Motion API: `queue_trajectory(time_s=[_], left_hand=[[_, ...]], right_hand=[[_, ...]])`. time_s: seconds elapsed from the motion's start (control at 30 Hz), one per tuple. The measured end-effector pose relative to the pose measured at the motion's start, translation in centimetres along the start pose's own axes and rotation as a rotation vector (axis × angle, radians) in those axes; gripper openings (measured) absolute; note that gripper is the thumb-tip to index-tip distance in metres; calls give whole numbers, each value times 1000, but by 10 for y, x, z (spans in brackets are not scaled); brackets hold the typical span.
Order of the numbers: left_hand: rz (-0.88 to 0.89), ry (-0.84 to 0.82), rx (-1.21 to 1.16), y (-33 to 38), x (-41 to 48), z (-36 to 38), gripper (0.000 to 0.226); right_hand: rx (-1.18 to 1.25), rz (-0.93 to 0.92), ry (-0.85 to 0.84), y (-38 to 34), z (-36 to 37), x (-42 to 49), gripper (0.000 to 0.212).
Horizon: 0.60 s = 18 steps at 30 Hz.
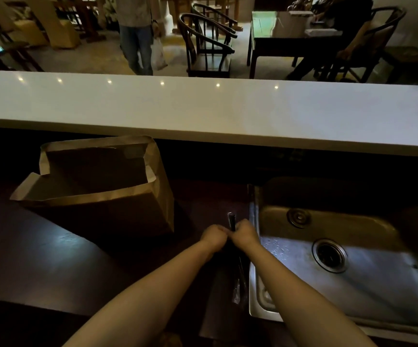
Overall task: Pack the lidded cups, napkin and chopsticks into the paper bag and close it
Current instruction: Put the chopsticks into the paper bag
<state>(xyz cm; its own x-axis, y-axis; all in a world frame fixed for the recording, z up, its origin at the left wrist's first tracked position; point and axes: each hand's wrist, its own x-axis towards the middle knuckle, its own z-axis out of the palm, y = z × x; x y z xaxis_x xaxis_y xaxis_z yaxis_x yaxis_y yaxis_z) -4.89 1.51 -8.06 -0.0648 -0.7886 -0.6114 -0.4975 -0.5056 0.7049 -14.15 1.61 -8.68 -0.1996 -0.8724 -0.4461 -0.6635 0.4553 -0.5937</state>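
1. In the head view, we see the left hand (214, 236) and the right hand (245, 233) meeting just below the middle of the frame, knuckles nearly touching, both curled shut.
2. Between them a dark, slim wrapped item, likely the chopsticks (231, 219), sticks up above the fingers; we take both hands to be clamped on it, though the dim light hides the fingertips.
3. More of a dark, thin, shiny wrapper (238, 284) runs down between the forearms towards the lower middle of the frame; we cannot tell whether it is the same item.
4. The paper bag (98, 191) stands open on the dark counter (40, 259) in the left middle of the frame, well apart from the hands, its mouth gaping upward and its rim creased.
5. We cannot make out what is inside the bag.
6. A steel sink (368, 276) fills the lower right, just beside the right hand.
7. A white ledge (203, 108) crosses the frame above the bag and the sink.
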Motion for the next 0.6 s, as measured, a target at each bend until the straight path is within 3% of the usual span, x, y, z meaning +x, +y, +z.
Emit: queue_trajectory(time_s=[0.1, 0.23, 0.33, 0.47, 0.53, 0.6], left_hand=[[-47, -12, -56, -3, -3, 3, 34], [-18, 81, 62, -7, -5, 1, 28], [-45, 60, -61, -10, -7, -7, 23], [0, -61, -192, -11, -16, -19, 23], [57, -112, -263, -8, -21, -22, 26], [120, -114, -435, 0, -24, -23, 30]], right_hand=[[-142, 24, 1, 1, -6, 1, 36], [-287, -23, 43, 2, 5, -5, 27], [-282, -33, 32, -1, 7, -7, 26], [-18, -31, -54, -11, -4, -5, 13], [120, -140, -13, -23, -12, -4, 28], [183, -266, 48, -39, -24, -5, 30]])
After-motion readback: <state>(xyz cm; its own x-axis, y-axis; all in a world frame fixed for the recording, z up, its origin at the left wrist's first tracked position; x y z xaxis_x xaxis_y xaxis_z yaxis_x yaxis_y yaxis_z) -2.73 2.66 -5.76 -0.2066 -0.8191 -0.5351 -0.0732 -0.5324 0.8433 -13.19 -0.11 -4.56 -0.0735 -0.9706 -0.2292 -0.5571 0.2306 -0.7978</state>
